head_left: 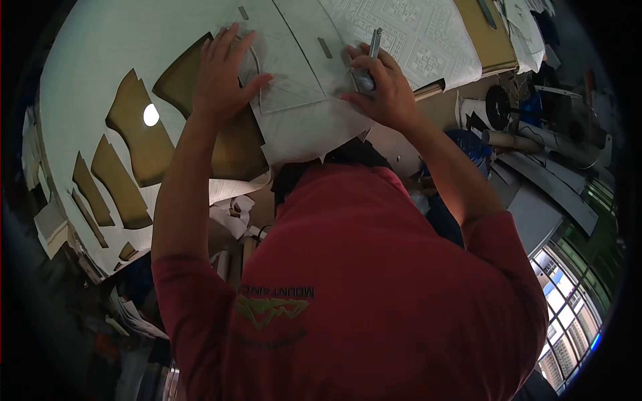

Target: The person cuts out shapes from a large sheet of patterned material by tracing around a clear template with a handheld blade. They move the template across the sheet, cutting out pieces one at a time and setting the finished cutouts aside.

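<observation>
My left hand [222,73] lies flat with fingers spread, pressing on the left side of a pale, see-through pattern piece [287,80]. That piece rests on a whitish sheet and has dark straight lines across it. At its right, my right hand [384,85] is closed around a slim silver metal tool [376,41], whose upper end sticks up past the fingers. Its exact kind and its lower tip are hidden by the hand. A large brown pattern piece [234,150] lies partly under my left hand and forearm.
More brown pattern pieces [128,130] lie on the white table surface [73,87] to the left, one with a round bright spot. Lace-patterned white material [428,40] covers the right side. Beyond it are a brown board [483,37] and floor clutter with a dark wheel [498,103].
</observation>
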Motion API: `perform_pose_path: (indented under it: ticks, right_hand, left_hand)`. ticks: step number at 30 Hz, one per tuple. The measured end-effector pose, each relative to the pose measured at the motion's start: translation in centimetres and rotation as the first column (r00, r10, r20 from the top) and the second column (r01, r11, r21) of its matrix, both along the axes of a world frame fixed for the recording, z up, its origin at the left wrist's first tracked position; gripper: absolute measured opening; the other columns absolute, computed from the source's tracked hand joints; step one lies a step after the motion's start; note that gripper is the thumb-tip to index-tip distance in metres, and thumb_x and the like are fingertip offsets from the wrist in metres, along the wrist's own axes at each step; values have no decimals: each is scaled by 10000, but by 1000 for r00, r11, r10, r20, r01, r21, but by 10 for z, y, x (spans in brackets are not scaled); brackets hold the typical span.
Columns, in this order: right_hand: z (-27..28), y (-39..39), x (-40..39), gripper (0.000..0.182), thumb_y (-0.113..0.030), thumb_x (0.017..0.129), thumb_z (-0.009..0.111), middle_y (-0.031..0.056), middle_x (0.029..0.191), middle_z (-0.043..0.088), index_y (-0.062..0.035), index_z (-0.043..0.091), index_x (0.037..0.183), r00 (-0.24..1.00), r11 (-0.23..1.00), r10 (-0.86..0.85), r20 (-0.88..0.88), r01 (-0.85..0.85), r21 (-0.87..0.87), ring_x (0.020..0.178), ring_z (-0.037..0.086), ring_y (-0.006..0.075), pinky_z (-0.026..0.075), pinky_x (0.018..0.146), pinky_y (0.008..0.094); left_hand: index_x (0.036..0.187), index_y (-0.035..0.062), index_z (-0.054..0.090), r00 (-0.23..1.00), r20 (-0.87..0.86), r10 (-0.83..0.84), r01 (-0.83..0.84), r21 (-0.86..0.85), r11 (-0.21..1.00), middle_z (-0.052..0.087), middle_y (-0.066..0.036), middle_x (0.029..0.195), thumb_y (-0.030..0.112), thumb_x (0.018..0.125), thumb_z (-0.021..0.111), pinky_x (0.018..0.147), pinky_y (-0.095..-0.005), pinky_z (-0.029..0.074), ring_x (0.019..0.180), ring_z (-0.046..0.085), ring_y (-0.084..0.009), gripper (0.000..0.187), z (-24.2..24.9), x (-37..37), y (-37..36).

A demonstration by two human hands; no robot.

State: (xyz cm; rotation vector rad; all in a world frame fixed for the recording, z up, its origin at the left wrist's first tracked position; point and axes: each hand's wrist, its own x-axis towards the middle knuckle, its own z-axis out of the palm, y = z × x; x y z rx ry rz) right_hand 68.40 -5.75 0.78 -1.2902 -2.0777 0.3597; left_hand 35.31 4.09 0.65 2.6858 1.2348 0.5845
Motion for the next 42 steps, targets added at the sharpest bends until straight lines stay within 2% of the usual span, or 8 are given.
perform_pose_path:
  ticks: [4,6,16,23,26,31,38,42]
  right_hand:
    - [-2,0,3,655,-210,707,928,119,1390,660,-102,547,1228,1000,1000,18,-12,-18,-7,1299,570,389,480,1093,475]
    - [-1,1,2,658,-198,713,930,119,1434,639,-101,527,1224,1000,999,13,21,-12,-43,1396,515,376,472,1113,478]
    - [0,1,1,652,-190,717,925,123,1414,650,-108,546,1241,1000,1000,10,20,-10,-15,1363,538,383,452,1123,473]
    - [1,1,0,660,-209,712,930,117,1412,652,-110,540,1234,998,999,3,61,-1,-36,1367,539,382,452,1130,474]
    - [3,-4,0,664,-204,707,932,118,1418,647,-107,535,1230,998,998,-5,59,9,-62,1367,537,391,454,1129,482]
    - [10,0,-2,654,-158,720,922,137,1438,632,-94,518,1230,998,997,8,57,-3,-80,1403,509,394,448,1143,477]
    - [9,0,-2,651,-212,701,932,133,1435,633,-99,535,1205,999,996,1,51,4,-93,1370,530,393,437,1136,485]
    - [9,0,-2,640,-226,708,930,135,1440,630,-97,540,1199,998,996,-7,59,12,-92,1377,525,391,435,1133,485]
  left_hand:
    - [1528,172,498,1000,-20,1,-1,3,1000,406,-164,1609,609,886,715,1244,-557,239,1512,345,-369,807,1,1,0]
    - [1529,176,499,1000,-27,10,-9,5,1000,404,-161,1612,612,886,715,1245,-557,236,1511,347,-368,806,1,2,0]
    - [1535,187,495,999,-33,7,-4,67,998,393,-159,1626,665,916,642,1241,-562,234,1515,346,-368,796,-8,-2,2]
    - [1523,180,510,1000,-4,4,-3,90,996,408,-180,1610,668,911,644,1228,-577,244,1509,352,-380,794,-11,-2,5]
    - [1512,157,521,995,-91,29,-19,106,994,412,-195,1601,663,901,655,1229,-577,244,1505,352,-393,804,-4,-2,6]
    - [1502,106,521,1000,-24,5,-4,12,1000,390,-207,1609,656,882,676,1241,-571,232,1514,335,-395,842,-1,-1,4]
    - [1528,118,491,999,-42,15,-17,-48,999,346,-194,1640,665,883,669,1254,-566,206,1537,296,-379,865,6,1,2]
    - [1564,150,451,993,-113,26,-32,-55,998,315,-178,1668,683,898,635,1257,-566,194,1546,283,-367,873,8,4,4]
